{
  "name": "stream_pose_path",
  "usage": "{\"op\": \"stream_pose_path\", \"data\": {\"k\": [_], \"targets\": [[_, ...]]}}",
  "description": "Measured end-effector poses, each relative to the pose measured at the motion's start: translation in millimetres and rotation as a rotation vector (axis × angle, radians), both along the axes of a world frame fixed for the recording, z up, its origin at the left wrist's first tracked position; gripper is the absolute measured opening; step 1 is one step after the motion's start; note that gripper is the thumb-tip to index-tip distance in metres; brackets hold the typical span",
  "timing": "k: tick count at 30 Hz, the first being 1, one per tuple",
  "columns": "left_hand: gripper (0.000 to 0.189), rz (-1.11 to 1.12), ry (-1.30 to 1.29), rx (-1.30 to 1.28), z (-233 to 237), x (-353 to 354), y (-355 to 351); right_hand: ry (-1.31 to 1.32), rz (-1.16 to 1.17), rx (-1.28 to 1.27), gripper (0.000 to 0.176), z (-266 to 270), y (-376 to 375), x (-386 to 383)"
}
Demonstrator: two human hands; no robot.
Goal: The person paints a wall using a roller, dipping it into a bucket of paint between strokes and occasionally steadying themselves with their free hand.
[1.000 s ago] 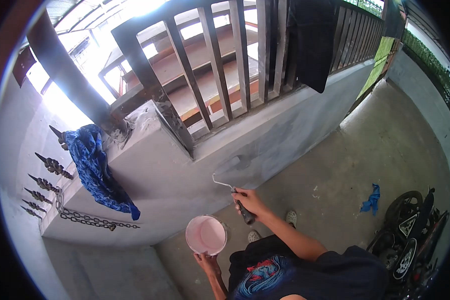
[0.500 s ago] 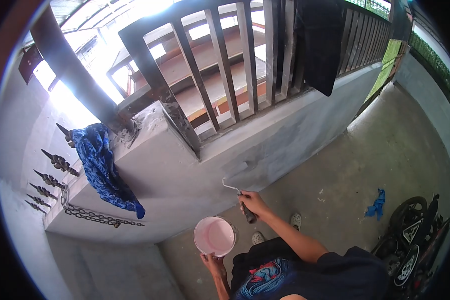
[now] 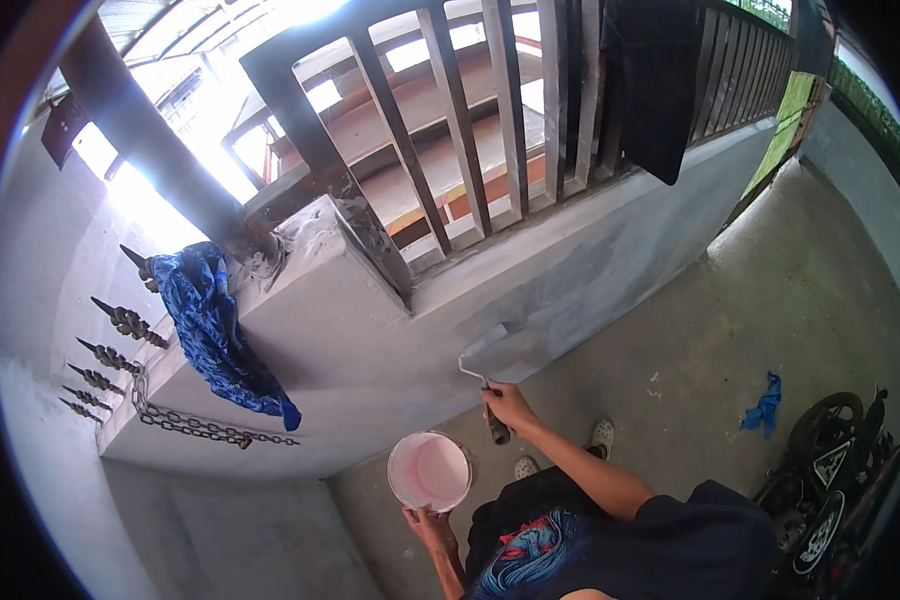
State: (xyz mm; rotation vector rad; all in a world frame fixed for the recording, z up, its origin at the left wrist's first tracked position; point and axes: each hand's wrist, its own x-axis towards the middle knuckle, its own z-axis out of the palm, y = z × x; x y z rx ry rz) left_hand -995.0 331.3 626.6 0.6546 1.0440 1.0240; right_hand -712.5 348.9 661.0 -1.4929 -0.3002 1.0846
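My right hand (image 3: 511, 408) is wrapped round the dark handle of a paint roller (image 3: 497, 430). The roller's bent wire frame reaches up to the low grey wall (image 3: 370, 340), where its pale head lies against the surface. A darker, wet-looking patch (image 3: 550, 325) spreads on the wall beside it. With my left hand (image 3: 429, 524) I grip the near side of a round bucket (image 3: 430, 472), whose inside looks pale pink. The bucket hangs in front of me, below and left of the roller. Some fingers of my left hand are hidden beneath it.
Metal railings (image 3: 455, 120) top the wall, with black cloth (image 3: 650, 90) draped over them. Blue patterned cloth (image 3: 205, 325) hangs from the pillar, near a chain (image 3: 195, 430) and spiked finials (image 3: 125, 320). On the concrete floor (image 3: 660, 390) are a blue rag (image 3: 763, 405) and a motorcycle (image 3: 820, 470).
The roller's wire end has shifted slightly right relative to the view. My left hand still holds the bucket in nearly the same place. The whole scene has moved slightly rightward.
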Motion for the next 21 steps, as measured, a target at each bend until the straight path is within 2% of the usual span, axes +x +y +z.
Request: {"op": "stream_pose_path", "data": {"k": [4, 6, 9, 15, 18, 21], "targets": [[0.028, -0.013, 0.003, -0.001, 5, 4, 5, 0.016, -0.065, -0.090, 0.017, -66, 21, 22], [0.041, 0.031, -0.024, -0.028, 9, 8, 9, 0.130, -0.029, -0.142, 0.013, -80, 24, 39], [0.040, 0.040, -0.003, 0.020, 15, 12, 8, 0.181, -0.048, -0.060, 0.012, -43, 15, 36], [0.035, -0.007, -0.029, -0.017, 8, 12, 7, 0.192, -0.041, 0.149, 0.012, 65, -18, 1], [0.035, -0.063, 0.002, -0.022, -2, 10, 6, 0.182, 0.001, 0.161, 0.014, 73, -23, 3], [0.038, -0.090, -0.017, 0.002, -4, 15, 6, 0.113, 0.005, 0.121, 0.015, 42, -21, 7]]}}
